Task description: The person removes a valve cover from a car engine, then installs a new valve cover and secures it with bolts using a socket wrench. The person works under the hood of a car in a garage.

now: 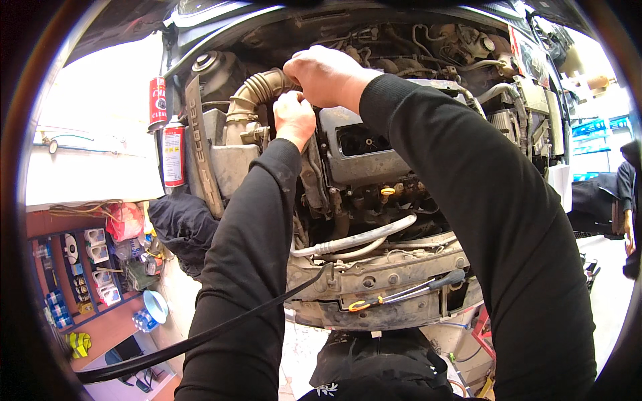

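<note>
Head view: both your hands are up at the ribbed hose [257,87], which bends across the upper left of the engine bay; your right hand [324,73] is at the hose's inner end, fingers curled in; your left hand [294,119] sits just below it, right of the bend, fingers also curled, thumb side up; can't tell whether either one grips a part, or whether they press on the hose.

Hidden: your right fingertips and the hose's inner end, behind your own hands; your right sleeve [468,194] covers part of the engine bay; your left sleeve [247,267] covers its lower left; a person [628,200] is cut off at the right rim; the shelf [73,281] at lower left is too small to sort item by item.

Count: one ribbed hose; one engine cover [341,167], with an opening in it; one yellow cap [387,192] below that; two spray cans [173,157] on the left edge of the bay; one long grey strip [204,154] beside them; one dark cloth [184,227]; two tool handles on the front panel, one orange and black [364,305], one dark grey [447,279]; one pale blue bowl [156,306].
</note>
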Tool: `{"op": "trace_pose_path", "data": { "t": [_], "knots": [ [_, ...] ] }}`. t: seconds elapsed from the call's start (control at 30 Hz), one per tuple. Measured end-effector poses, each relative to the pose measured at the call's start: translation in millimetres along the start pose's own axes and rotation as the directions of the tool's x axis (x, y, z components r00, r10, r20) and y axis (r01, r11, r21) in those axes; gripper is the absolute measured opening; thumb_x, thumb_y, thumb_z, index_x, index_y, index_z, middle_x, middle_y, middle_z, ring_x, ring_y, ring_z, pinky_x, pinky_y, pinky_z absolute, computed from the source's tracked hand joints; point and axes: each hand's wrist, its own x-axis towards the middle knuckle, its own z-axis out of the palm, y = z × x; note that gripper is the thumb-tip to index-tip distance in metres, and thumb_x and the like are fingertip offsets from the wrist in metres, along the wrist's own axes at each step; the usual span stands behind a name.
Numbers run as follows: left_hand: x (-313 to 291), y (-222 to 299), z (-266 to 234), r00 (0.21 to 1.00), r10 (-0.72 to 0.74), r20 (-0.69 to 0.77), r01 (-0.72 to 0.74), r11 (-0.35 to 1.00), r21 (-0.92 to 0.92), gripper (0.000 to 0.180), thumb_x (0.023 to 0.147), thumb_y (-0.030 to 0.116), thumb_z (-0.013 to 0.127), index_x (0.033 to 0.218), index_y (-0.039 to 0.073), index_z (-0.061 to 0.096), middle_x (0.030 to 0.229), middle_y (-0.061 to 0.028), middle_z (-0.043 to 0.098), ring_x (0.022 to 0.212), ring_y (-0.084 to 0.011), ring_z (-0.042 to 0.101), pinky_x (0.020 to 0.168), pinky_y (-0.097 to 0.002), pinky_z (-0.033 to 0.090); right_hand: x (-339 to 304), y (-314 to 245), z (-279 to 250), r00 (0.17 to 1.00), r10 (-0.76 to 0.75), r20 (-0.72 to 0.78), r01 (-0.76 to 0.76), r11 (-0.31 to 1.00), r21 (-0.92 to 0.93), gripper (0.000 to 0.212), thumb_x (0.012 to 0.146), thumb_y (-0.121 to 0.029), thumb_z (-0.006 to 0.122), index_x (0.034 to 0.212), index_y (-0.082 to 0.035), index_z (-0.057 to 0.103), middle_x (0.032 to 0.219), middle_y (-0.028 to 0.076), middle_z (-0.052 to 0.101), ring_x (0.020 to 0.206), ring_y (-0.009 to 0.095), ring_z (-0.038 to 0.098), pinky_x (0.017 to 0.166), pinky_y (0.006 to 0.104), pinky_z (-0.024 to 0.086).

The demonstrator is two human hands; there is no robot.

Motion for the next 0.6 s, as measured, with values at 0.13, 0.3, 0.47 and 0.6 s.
{"op": "trace_pose_path", "data": {
  "t": [0.13, 0.3, 0.47, 0.6],
  "knots": [
    [2.6, -4.9, 7.5, 0.998, -0.013, 0.056, 0.012, 1.000, 0.029, 0.020, 0.103, 0.020, 0.073, 0.110, 0.002, 0.078, 0.116, -0.0236, 0.078, 0.113, -0.0442, 0.072, 0.105, -0.0550, 0.055, -1.9, 0.0, 0.0, 0.997, 0.062, 0.053, -0.058, 0.996, -0.070, 0.029, 0.094, -0.014, 0.079, 0.122, -0.006, 0.083, 0.118, 0.021, 0.084, 0.111, 0.038, 0.083, 0.099, 0.0458, 0.066],
    [-3.6, 11.0, -1.1, 0.992, -0.125, 0.012, 0.126, 0.987, -0.100, 0.020, 0.104, 0.020, 0.073, 0.106, 0.001, 0.078, 0.113, -0.0241, 0.078, 0.113, -0.0435, 0.073, 0.104, -0.0546, 0.057, 0.0, 7.3, 1.4, 1.000, -0.023, 0.016, 0.024, 0.995, -0.097, 0.030, 0.090, -0.016, 0.085, 0.118, -0.004, 0.084, 0.113, 0.021, 0.085, 0.109, 0.039, 0.083, 0.098, 0.0454, 0.066],
    [-3.5, 17.5, -5.5, 0.988, -0.157, 0.012, 0.157, 0.980, -0.125, 0.019, 0.103, 0.019, 0.073, 0.106, 0.001, 0.078, 0.112, -0.0240, 0.078, 0.111, -0.0438, 0.073, 0.103, -0.0546, 0.057, -8.4, 24.1, 3.4, 0.989, -0.097, -0.111, 0.099, 0.995, 0.009, 0.016, 0.090, -0.008, 0.080, 0.105, -0.004, 0.075, 0.106, 0.019, 0.080, 0.103, 0.040, 0.078, 0.092, 0.0477, 0.063],
    [-5.6, 17.6, -5.7, 0.994, -0.110, -0.028, 0.107, 0.991, -0.084, 0.019, 0.103, 0.018, 0.072, 0.109, 0.001, 0.078, 0.112, -0.0240, 0.078, 0.110, -0.0433, 0.074, 0.102, -0.0527, 0.058, -15.1, 41.0, -2.8, 0.997, 0.000, -0.076, -0.003, 0.999, -0.036, 0.014, 0.095, -0.010, 0.076, 0.107, -0.002, 0.076, 0.108, 0.022, 0.080, 0.104, 0.042, 0.079, 0.094, 0.0481, 0.064]
  ]
}}
